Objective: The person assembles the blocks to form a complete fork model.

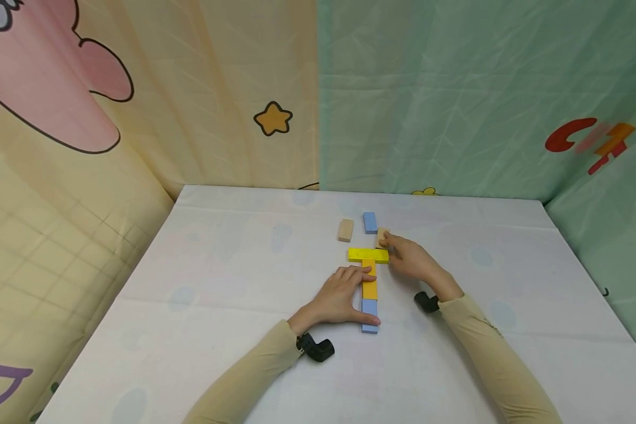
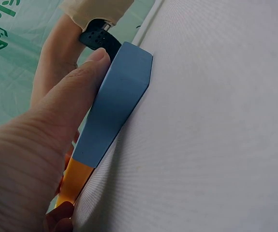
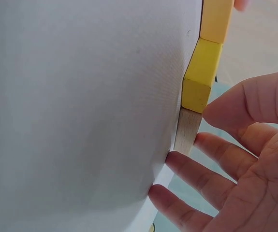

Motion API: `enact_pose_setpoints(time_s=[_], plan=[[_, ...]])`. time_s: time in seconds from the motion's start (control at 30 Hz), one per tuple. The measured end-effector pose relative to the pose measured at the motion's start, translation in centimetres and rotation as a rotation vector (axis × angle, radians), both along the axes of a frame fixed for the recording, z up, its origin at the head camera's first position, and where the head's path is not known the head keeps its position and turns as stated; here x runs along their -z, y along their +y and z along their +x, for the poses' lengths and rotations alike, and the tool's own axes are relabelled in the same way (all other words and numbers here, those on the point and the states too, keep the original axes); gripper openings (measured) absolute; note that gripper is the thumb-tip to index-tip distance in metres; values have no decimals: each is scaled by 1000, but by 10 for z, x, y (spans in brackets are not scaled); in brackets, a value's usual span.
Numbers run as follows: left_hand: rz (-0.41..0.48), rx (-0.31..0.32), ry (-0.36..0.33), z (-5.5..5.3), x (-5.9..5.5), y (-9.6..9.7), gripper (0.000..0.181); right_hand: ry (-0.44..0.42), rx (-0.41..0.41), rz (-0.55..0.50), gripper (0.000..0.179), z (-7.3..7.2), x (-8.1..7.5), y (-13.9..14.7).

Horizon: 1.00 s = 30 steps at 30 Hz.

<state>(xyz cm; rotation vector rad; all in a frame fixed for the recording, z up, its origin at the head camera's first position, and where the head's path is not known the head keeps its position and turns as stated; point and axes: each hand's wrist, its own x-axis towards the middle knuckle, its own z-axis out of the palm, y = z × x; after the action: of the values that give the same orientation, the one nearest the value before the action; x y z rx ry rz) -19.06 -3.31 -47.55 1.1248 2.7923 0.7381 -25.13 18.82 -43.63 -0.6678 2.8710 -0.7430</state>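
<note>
One wooden block (image 3: 188,128) touches right hand (image 1: 414,259); left hand (image 1: 340,298) touches blue block (image 2: 113,101).

This looks like a little nook made for filming, with cloth walls all around a table. One curtain (image 1: 212,70) is yellow and the other curtain (image 1: 429,88) is green. They have fun pictures on them: a big pink cartoon figure (image 1: 47,88), an orange star (image 1: 272,119) and a red curvy shape (image 1: 553,140). A white tablecloth (image 1: 217,235) covers the table. The person wears a small black camera (image 1: 318,348) on each wrist. I can't tell if it's inside a home.
</note>
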Motion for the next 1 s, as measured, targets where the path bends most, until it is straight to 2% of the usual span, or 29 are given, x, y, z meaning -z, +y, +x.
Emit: enact_pose_setpoints(time_s=[0.47,1.0], plan=[[-1,1,-2,1,-2,0,88,3,-7,8,55,0,0,0],[12,7,-1,1,-3,-1,88,-4,-11,0,52,-1,1,1]])
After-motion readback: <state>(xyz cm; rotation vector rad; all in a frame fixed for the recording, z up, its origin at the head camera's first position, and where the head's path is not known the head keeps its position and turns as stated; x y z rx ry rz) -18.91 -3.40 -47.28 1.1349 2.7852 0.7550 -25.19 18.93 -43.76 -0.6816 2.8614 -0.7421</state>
